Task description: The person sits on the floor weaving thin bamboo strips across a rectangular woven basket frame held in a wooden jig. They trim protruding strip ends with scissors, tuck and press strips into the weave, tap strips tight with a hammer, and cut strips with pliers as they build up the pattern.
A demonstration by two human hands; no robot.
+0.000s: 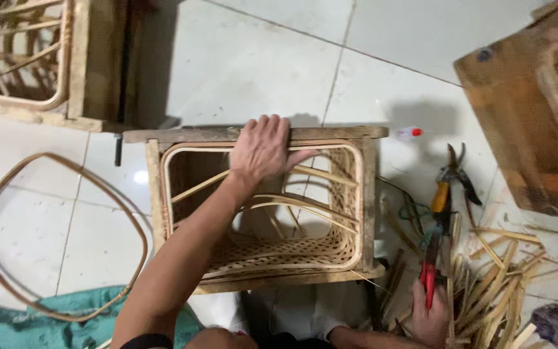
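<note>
Pressing flat, spread, left hand steadies the woven basket; right hand grip pinching red-handled pliers.

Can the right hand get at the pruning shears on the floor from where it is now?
Probably yes. The right hand rests among the bamboo strips, its fingers at red-handled pliers. The pruning shears lie just beyond them on bare tile, nothing covering them.

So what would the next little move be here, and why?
Probably lifting the red-handled tool toward the basket. The right hand already grips it low among the cut strips, while the left hand rests on the far edge of the wooden frame, and loose strips cross the basket's opening.
</note>
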